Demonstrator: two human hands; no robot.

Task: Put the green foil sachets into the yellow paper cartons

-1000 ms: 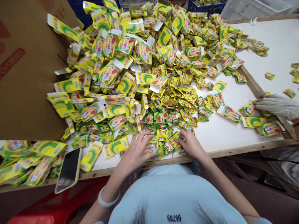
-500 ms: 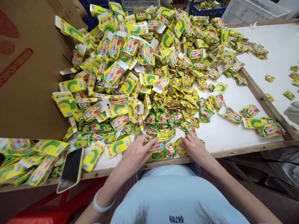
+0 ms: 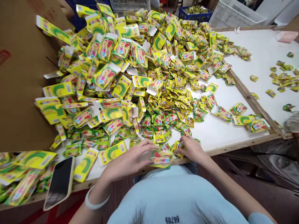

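Head view, table edge point(image 3: 233, 147): left fingers point(image 3: 142, 147) around box point(image 3: 161, 158), right fingers point(image 3: 183, 147) around sachet point(image 3: 176, 146).

We log a packing workshop: yellow cartons point(image 3: 121, 62) heaped on the white table point(image 3: 217, 130), cardboard sheet point(image 3: 21, 102) left of it, crates point(image 3: 233, 14) beyond it.

Yellow-green packets point(image 3: 163, 102) with red print, white table point(image 3: 224, 124)
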